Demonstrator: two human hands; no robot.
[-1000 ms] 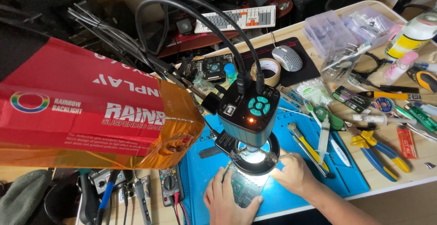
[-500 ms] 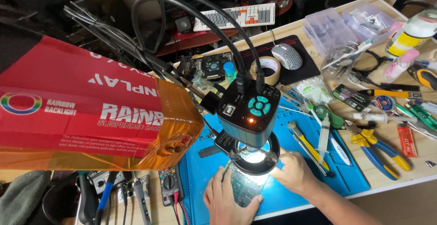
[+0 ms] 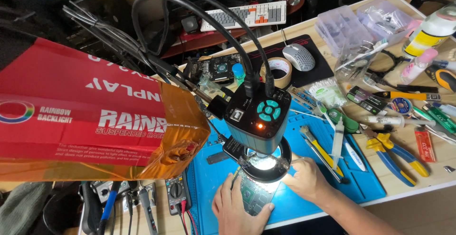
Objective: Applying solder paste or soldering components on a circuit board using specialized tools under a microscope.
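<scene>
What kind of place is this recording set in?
Most likely an electronics repair bench: a microscope camera with ring light over a circuit board, a blue work mat, a multimeter and pliers.

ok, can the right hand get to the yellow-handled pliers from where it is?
Probably yes. The right hand rests on the blue mat beside the circuit board, and the yellow-handled pliers lie in the open to its right. Only a syringe and a yellow-handled knife lie between, flat.
</scene>
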